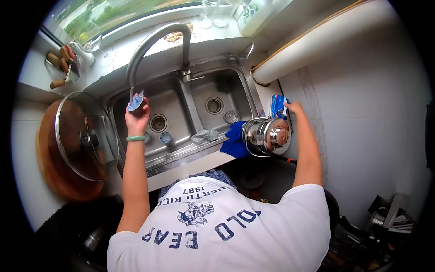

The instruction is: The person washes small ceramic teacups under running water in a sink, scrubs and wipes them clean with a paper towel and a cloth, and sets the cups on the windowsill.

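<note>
My left hand (137, 117), with a green bangle at its wrist, holds a small cup (135, 104) with a blue-patterned inside. The cup is directly under the faucet (156, 34) spout, where water runs into it. Over the left basin (170, 97), two more small blue-patterned cups (165, 137) sit below and right of this hand. On the right, my right hand (293, 108) reaches past a shiny metal pot (267, 136). Its fingers close on the edge of a blue packet (277, 107) lying by the wall.
Beside the left basin lean a glass lid (77, 136) and a round wooden board (47, 149). A crumpled grey cloth (205, 135) and a blue cloth (234, 140) lie along the sink's front edge. Knives (63, 63) stand by the window. A thick pipe (308, 41) slants at right.
</note>
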Tool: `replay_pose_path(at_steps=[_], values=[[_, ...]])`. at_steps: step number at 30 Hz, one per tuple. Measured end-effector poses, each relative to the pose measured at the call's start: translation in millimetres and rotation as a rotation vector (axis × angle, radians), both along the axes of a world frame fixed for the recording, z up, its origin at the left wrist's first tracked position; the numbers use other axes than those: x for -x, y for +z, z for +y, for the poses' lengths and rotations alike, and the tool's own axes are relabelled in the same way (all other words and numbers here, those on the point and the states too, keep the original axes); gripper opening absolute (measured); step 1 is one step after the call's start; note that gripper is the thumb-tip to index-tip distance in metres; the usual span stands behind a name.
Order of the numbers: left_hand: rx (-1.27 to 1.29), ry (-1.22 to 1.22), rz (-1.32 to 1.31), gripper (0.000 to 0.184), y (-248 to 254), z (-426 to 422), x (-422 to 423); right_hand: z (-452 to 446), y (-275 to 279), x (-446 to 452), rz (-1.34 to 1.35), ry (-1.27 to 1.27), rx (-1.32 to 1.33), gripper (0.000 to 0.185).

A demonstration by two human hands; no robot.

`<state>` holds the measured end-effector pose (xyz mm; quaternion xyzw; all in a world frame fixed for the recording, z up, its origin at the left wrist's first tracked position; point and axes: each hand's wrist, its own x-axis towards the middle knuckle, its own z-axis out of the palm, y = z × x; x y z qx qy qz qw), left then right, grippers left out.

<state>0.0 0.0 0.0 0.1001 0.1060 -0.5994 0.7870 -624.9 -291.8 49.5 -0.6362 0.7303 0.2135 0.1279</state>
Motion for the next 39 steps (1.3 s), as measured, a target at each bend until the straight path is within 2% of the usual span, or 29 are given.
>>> replay_pose_path(at_steps=[2, 3, 5, 7, 9, 10, 12, 16, 19, 22, 23, 24, 26, 28, 30, 33, 37, 39], values=[[-0.025, 0.021, 0.009, 0.04, 7, 1, 16, 9, 3, 27, -0.094, -0.137, 0.024, 0.069], [-0.047, 0.021, -0.039, 0.04, 17, 14, 0, 5, -45, 28, -0.101, -0.109, 0.05, 0.056], [-0.086, 0.044, -0.107, 0.04, 26, 7, -7, 1, -68, 33, -0.286, -0.084, 0.144, 0.041], [-0.052, 0.026, -0.095, 0.04, 21, 8, 6, 6, -42, 38, -0.255, -0.062, 0.163, 0.031], [-0.053, 0.023, -0.08, 0.04, 21, 10, 11, 15, -18, 25, -0.212, 0.018, 0.3, 0.022], [-0.052, 0.022, -0.08, 0.04, 21, 10, 12, 15, -10, 23, -0.212, 0.017, 0.301, 0.022], [-0.056, 0.027, -0.081, 0.04, 23, 10, 10, 15, 1, 20, -0.266, 0.068, 0.583, 0.023], [-0.032, -0.018, -0.084, 0.04, 34, 6, 9, 22, 39, 1, -0.38, 0.021, 0.652, 0.024], [-0.023, -0.041, -0.058, 0.04, 43, 6, 9, 31, 72, -12, -0.381, 0.141, 0.834, 0.017], [-0.091, -0.027, -0.074, 0.045, 57, 13, 16, 47, 125, -42, -0.49, 0.222, 0.893, 0.008], [-0.023, -0.053, -0.025, 0.046, 59, 12, 19, 53, 149, -63, -0.549, 0.219, 0.893, 0.005], [-0.057, -0.021, 0.011, 0.045, 68, 13, 22, 63, 175, -92, -0.525, 0.279, 0.85, 0.006], [-0.047, 0.0, -0.023, 0.043, 58, 14, 19, 79, 197, -148, -0.531, 0.364, 0.802, 0.01], [-0.033, 0.001, -0.013, 0.038, 59, 13, 14, 88, 198, -191, -0.62, 0.61, 0.47, 0.016], [-0.036, -0.013, -0.036, 0.038, 53, 14, 15, 95, 178, -239, -0.54, 0.824, 0.314, 0.019], [-0.099, 0.0, -0.075, 0.036, 48, 18, 20, 116, 151, -321, -0.504, 0.982, 0.016, 0.018], [-0.089, 0.007, -0.097, 0.035, 33, 15, 23, 111, 115, -420, -0.795, 1.23, 0.069, 0.023], [-0.121, 0.007, -0.124, 0.035, 40, 17, 24, 105, 113, -467, -1.073, 1.215, 0.102, 0.025]])
